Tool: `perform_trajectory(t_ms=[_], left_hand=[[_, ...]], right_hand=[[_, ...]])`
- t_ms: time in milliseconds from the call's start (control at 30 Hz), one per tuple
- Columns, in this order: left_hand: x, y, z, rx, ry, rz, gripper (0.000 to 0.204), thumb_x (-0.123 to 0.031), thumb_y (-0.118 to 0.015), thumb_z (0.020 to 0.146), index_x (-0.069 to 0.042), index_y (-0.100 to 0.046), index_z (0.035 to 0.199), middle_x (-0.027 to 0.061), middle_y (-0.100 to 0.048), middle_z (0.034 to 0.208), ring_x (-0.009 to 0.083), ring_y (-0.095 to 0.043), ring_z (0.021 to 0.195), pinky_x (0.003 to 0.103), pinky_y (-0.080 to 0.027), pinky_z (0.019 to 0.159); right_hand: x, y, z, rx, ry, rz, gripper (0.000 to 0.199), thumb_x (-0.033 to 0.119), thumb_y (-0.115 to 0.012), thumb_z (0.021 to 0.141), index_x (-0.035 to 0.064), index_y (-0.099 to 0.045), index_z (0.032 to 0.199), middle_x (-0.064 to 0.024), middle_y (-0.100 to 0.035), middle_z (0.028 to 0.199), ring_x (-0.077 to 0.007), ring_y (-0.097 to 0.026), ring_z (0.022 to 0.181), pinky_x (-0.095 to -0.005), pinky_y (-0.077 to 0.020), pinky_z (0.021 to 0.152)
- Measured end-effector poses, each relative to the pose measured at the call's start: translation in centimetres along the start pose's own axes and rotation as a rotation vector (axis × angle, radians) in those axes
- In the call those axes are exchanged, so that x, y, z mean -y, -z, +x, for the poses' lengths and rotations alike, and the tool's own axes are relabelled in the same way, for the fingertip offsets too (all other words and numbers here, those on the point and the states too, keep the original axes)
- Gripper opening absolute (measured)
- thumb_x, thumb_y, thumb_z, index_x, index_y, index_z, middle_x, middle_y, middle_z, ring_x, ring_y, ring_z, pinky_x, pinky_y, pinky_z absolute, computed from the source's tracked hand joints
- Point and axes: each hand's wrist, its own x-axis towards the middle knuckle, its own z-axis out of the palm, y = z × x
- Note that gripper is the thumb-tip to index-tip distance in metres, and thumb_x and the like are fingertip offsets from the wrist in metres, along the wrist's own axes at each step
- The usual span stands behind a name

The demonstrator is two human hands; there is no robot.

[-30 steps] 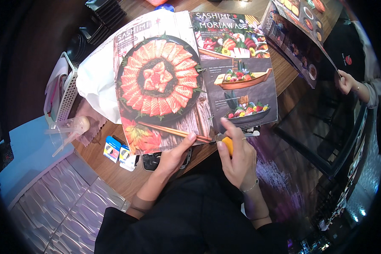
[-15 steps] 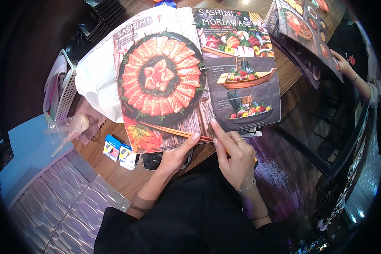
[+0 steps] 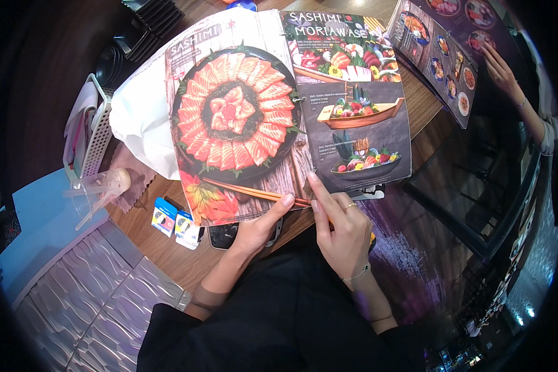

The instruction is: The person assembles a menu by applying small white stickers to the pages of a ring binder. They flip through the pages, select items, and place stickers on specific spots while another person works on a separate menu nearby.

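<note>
One big picture menu with shiny pages and metal rings (image 3: 291,124) is spread wide above the near edge of the brown wooden table (image 3: 158,257). Its left page shows pink fish slices on a round black plate; its dark right page shows little boats of food. The left hand (image 3: 257,232) pinches the bottom of the left page, thumb on top. The right hand (image 3: 344,232) has its pointing finger at the bottom of the fold. Bits of something yellow (image 3: 372,238) peek out by that hand, but I cannot tell if the hand grips it. The two hands are near each other, with a small gap.

Under the menu, a flat black thing with round corners (image 3: 220,237) sits at the near edge. Two small blue and white boxes (image 3: 175,224) are beside it, toward the left edge. Along that edge are a dusty pink cloth (image 3: 136,181), a clear plastic cup (image 3: 93,195) and a white basket with holes (image 3: 97,149). By the right edge, another person (image 3: 502,74) touches a second dark picture menu (image 3: 437,62).
</note>
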Motion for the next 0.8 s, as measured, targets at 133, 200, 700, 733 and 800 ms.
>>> perform_trajectory(t_ms=[133,200,700,733,800], left_hand=[[0.21,0.26,0.06,-0.008,-0.001,0.014,0.025,-0.009,-0.068,0.090,0.000,-0.062,0.112,0.0055,-0.065,0.106,0.0115,-0.062,0.094,0.027,-0.050,0.087],[0.18,0.28,0.02,-0.013,-0.002,0.023,0.024,-0.009,-0.068,0.090,0.000,-0.062,0.112,0.0052,-0.065,0.106,0.0113,-0.062,0.095,0.027,-0.050,0.087],[0.35,0.10,0.09,-0.019,-0.061,0.082,0.026,-0.011,-0.068,0.090,0.001,-0.063,0.112,0.0042,-0.065,0.105,0.0108,-0.061,0.094,0.027,-0.049,0.087],[0.45,0.15,0.12,-0.024,-0.069,0.093,0.026,-0.012,-0.069,0.090,0.001,-0.063,0.113,0.0041,-0.065,0.105,0.0108,-0.061,0.094,0.027,-0.049,0.087],[0.33,0.19,0.09,-0.018,-0.060,0.093,0.026,-0.012,-0.068,0.090,0.000,-0.063,0.112,0.0041,-0.065,0.105,0.0106,-0.061,0.094,0.027,-0.049,0.087]], right_hand=[[0.35,0.02,-0.06,0.008,-0.031,0.076,0.045,0.011,-0.063,0.089,0.0178,-0.058,0.133,-0.0072,-0.056,0.073,-0.0237,-0.061,0.062,-0.0368,-0.0472,0.057],[0.40,0.03,-0.13,0.010,-0.046,0.116,0.045,0.010,-0.063,0.089,0.0171,-0.058,0.133,-0.0075,-0.056,0.073,-0.0237,-0.060,0.062,-0.0367,-0.0471,0.057],[0.46,-0.05,-0.15,-0.005,-0.060,0.079,0.046,0.008,-0.064,0.088,0.0188,-0.059,0.132,-0.0073,-0.057,0.072,-0.0242,-0.060,0.060,-0.0369,-0.0465,0.055],[0.50,-0.19,-0.21,-0.013,-0.062,0.066,0.046,0.008,-0.064,0.088,0.0189,-0.059,0.132,-0.0073,-0.057,0.072,-0.0243,-0.060,0.060,-0.0370,-0.0465,0.055],[0.47,-0.39,-0.20,-0.025,-0.063,0.067,0.046,0.007,-0.064,0.087,0.0189,-0.059,0.132,-0.0073,-0.057,0.072,-0.0246,-0.060,0.060,-0.0371,-0.0466,0.055]])
